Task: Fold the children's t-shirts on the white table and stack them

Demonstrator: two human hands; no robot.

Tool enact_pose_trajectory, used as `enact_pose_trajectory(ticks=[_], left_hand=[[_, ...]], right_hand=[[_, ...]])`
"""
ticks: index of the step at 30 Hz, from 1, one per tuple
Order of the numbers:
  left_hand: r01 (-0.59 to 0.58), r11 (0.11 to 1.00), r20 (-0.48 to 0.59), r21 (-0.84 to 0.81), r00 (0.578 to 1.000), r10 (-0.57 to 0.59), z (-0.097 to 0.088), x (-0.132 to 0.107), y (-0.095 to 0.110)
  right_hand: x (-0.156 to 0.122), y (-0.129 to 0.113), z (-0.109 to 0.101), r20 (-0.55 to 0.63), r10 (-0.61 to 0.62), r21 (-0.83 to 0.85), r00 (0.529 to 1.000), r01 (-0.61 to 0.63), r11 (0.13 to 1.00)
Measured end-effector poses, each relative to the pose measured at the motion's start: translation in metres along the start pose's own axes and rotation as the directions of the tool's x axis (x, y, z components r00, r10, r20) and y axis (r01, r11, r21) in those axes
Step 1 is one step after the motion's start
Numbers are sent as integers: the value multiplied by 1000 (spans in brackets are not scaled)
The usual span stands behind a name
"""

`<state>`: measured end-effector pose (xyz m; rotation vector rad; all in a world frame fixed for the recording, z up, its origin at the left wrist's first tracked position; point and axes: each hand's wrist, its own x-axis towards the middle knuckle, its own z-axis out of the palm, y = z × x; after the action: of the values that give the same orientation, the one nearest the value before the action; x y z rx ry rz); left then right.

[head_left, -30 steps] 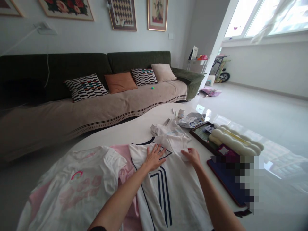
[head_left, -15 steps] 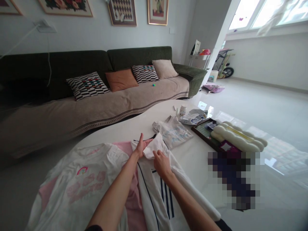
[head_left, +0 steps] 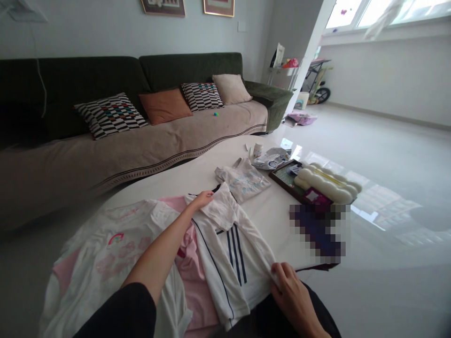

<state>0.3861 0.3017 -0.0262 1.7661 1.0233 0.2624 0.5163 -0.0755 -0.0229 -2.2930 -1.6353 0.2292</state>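
One striped shirt (head_left: 232,263): left fingers (head_left: 208,195) touching top, right fingers (head_left: 283,271) pinching side.

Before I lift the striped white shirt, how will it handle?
The striped white shirt looks floppy, given its soft wrinkles. Probably light, lying thin and flat. May unfold if lifted by one edge: its sleeve seems folded over.

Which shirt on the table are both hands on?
The white shirt with navy stripes: left hand near its collar, right hand at its lower corner. The rainbow-print shirt, pink garment and folded grey shirt have neither hand on them.
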Motion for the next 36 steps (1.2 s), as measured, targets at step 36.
enact_pose_trajectory(ticks=[36], left_hand=[[-244,685,99,687,965,245,60,-48,6]], right_hand=[[-9,28,25,-148,-338,-85,929,329,941]])
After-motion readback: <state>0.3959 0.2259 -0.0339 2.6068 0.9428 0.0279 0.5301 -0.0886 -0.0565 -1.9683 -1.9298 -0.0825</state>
